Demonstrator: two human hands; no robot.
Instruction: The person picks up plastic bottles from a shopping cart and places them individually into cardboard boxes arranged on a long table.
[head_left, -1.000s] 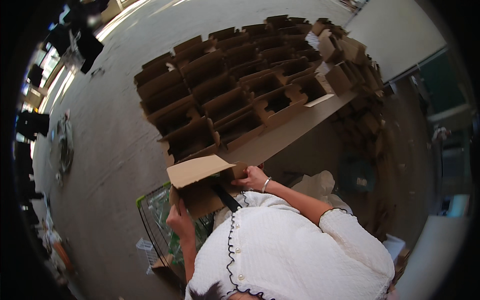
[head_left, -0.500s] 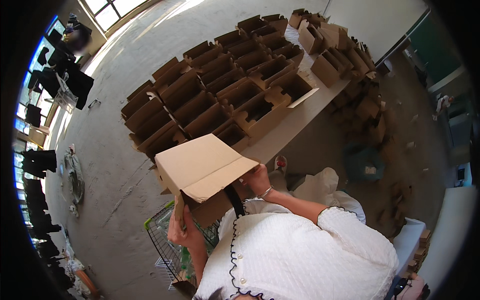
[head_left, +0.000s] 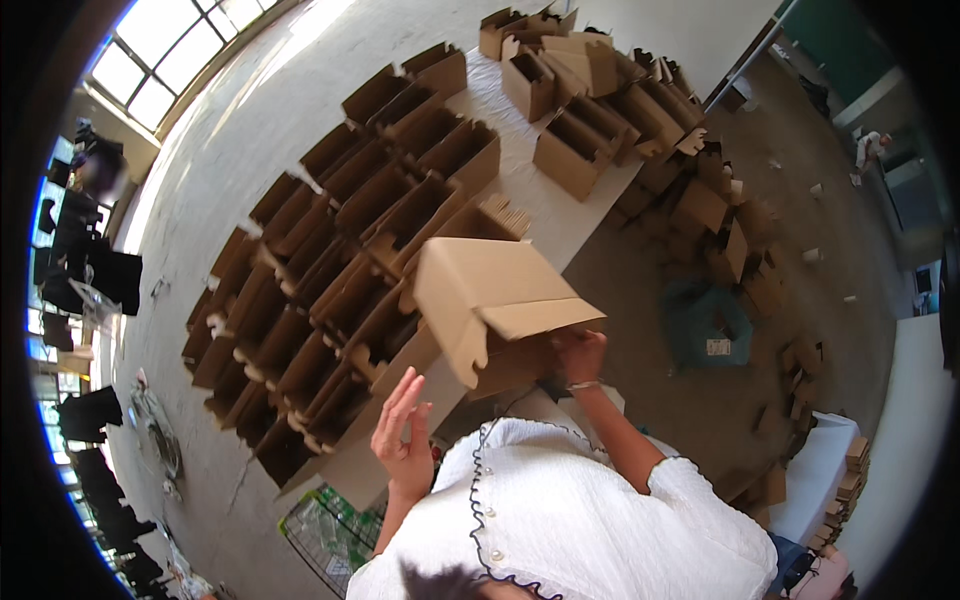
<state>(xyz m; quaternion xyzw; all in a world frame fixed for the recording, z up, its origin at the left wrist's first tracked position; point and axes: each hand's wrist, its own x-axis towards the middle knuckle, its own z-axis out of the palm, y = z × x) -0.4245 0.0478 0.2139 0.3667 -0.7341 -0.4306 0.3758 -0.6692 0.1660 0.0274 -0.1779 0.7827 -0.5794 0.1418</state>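
A brown cardboard box [head_left: 505, 272] is held up in front of me, tilted, with its opening turned toward me and downward and one flap hanging out. My right hand [head_left: 582, 358] grips it by its right side at the opening; some fingers are hidden in shadow inside. My left hand [head_left: 404, 437] is raised just left of the box, fingers stretched and apart from the cardboard. Beyond and to the left, rows of open cardboard boxes [head_left: 330, 290] stand packed together on a white-covered table [head_left: 575, 225].
More boxes [head_left: 585, 135] lie jumbled at the table's far end. Loose cartons [head_left: 715, 215] are heaped on the floor to the right, near a teal bag [head_left: 708, 325]. A wire cart [head_left: 330, 530] with green bottles stands at my lower left. Dark garments [head_left: 95, 415] hang along the left.
My left hand has let go of the box and opened. The box has moved right in my right hand. My view has turned, so the rows of boxes now appear further left.
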